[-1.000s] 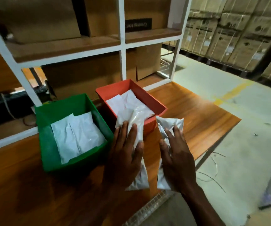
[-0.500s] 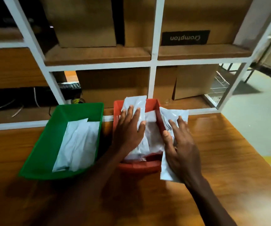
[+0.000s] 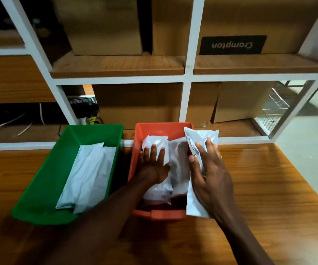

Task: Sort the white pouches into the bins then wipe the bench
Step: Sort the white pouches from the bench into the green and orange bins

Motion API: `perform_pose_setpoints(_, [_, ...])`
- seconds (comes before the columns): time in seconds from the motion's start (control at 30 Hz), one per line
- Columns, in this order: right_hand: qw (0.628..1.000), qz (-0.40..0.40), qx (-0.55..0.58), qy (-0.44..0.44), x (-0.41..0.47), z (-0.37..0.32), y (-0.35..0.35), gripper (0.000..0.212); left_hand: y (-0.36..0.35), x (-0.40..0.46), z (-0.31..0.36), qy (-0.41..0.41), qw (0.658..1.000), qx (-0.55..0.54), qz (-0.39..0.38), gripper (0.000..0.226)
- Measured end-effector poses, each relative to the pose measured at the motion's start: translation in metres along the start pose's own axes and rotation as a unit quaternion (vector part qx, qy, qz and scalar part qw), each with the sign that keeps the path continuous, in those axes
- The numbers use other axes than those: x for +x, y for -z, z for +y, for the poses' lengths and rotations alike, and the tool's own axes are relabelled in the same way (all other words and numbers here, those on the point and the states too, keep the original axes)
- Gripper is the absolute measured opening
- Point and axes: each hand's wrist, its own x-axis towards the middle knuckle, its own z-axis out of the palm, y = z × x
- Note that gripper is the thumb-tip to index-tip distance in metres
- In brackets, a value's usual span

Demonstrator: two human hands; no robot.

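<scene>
An orange bin (image 3: pixel 161 215) stands at the middle of the wooden bench (image 3: pixel 269 197), and a green bin (image 3: pixel 41 188) sits to its left. White pouches (image 3: pixel 89 173) lie flat in the green bin. My left hand (image 3: pixel 153 165) presses a white pouch (image 3: pixel 157 144) down inside the orange bin, on top of another pouch (image 3: pixel 179 165). My right hand (image 3: pixel 209 173) grips a second white pouch (image 3: pixel 200 138) that lies over the orange bin's right rim, partly outside it.
A white-framed shelf unit (image 3: pixel 186 77) rises right behind the bins, holding cardboard boxes (image 3: pixel 135 104), one labelled Crompton (image 3: pixel 232 44). Cables (image 3: pixel 11 123) lie on the low shelf at left. The bench ends at right above a grey floor (image 3: pixel 311 146).
The view has swung from the bench's right side to face the shelf. My left hand carried its pouch into the orange bin and pressed it down; my right hand brought its pouch over the bin's right rim.
</scene>
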Motion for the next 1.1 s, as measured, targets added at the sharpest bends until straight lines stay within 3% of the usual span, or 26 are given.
perform_pose_setpoints(0.1, [1.000, -0.015, -0.011, -0.001, 0.003, -0.003, -0.006, 0.056, 0.011, -0.005, 0.003, 0.000, 1.000, -0.009, 0.010, 0.073])
perform_pose_setpoints(0.27, [0.999, -0.032, -0.027, 0.004, 0.014, -0.016, -0.018, 0.049, 0.051, -0.042, -0.003, -0.060, 0.979, -0.075, 0.182, 0.077])
perform_pose_setpoints(0.4, [0.997, -0.046, -0.056, 0.019, 0.034, -0.025, -0.045, 0.048, 0.071, -0.073, -0.027, -0.046, 0.950, -0.125, 0.283, 0.070])
perform_pose_setpoints(0.6, [0.973, -0.111, -0.201, 0.012, 0.063, -0.016, -0.100, 0.060, 0.081, -0.104, -0.044, -0.037, 0.936, -0.172, 0.304, 0.071])
perform_pose_setpoints(0.87, [0.956, -0.213, -0.201, -0.028, 0.054, 0.018, -0.127, 0.064, 0.096, -0.132, -0.041, -0.083, 0.919, -0.170, 0.345, 0.067])
perform_pose_setpoints(1.1, [0.953, -0.232, -0.192, -0.037, 0.059, 0.012, -0.123, 0.069, 0.086, -0.138, -0.054, -0.080, 0.925, -0.184, 0.324, 0.068])
